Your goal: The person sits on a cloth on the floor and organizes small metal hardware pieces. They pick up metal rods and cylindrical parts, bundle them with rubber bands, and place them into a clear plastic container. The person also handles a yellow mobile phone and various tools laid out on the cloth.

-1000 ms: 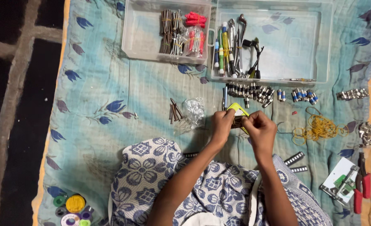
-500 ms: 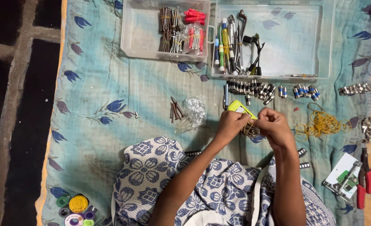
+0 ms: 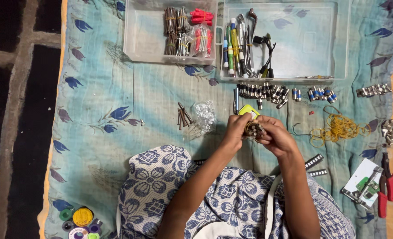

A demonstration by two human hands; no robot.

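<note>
In the head view, two hands meet in the middle of the frame. The left hand and the right hand are both closed around a small bundle of metal pins. A yellow rubber band loops around the bundle. The bundle is short, and its long side seems to run from left to right, with the pin ends facing the right hand. It is partly hidden by fingers, so I cannot be sure.

Just above the hands lies a small yellow tool on the blue cloth. To the left of the hands sit a few loose brown pins and a crinkly clear bag. To the right is a messy pile of yellow rubber bands.

Above the hands is a row of little metal plugs. At the top of the frame are two clear boxes. The left box holds tied bundles of pins and red pieces. The right box holds screwdrivers.

Red pliers lie at the lower right. Colourful spools sit at the lower left.
</note>
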